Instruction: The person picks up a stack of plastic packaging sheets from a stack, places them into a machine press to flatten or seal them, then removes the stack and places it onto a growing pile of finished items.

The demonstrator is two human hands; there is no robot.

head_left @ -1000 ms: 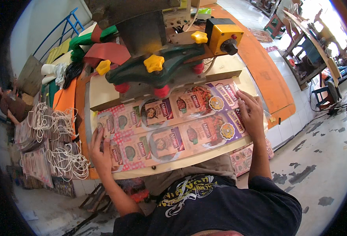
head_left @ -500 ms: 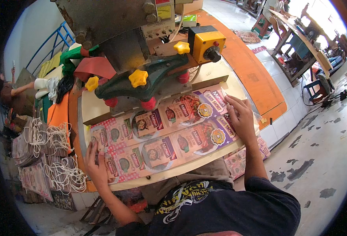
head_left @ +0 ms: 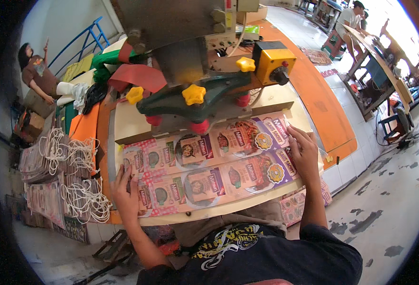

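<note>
A long printed plastic sheet [head_left: 204,190] lies across the pale bed [head_left: 171,219] of a press machine, showing rows of pink, red-checked and purple food pictures. At its left end is my left hand [head_left: 126,194], the fingers stretched out along the edge and the thumb apart. My right hand [head_left: 306,154] has its thumb and fingertips closed at the sheet's right edge, near the purple part. The sheet's far edge lies along a metal strip [head_left: 272,108] under the press head [head_left: 190,102], which has yellow star knobs [head_left: 193,94] and red feet.
A yellow control box [head_left: 273,59] with a black dial sits beyond the press head. Stacked printed bags with white cord handles [head_left: 79,156] stand at left. Two people are in the background: one far left [head_left: 41,71], one far right [head_left: 351,23]. More printed sheets [head_left: 295,209] lie below my right arm.
The whole view has shifted, so the machine and sheet appear farther right and slightly lower. Both hands stay at the sheet's two ends. More of the person at far left shows.
</note>
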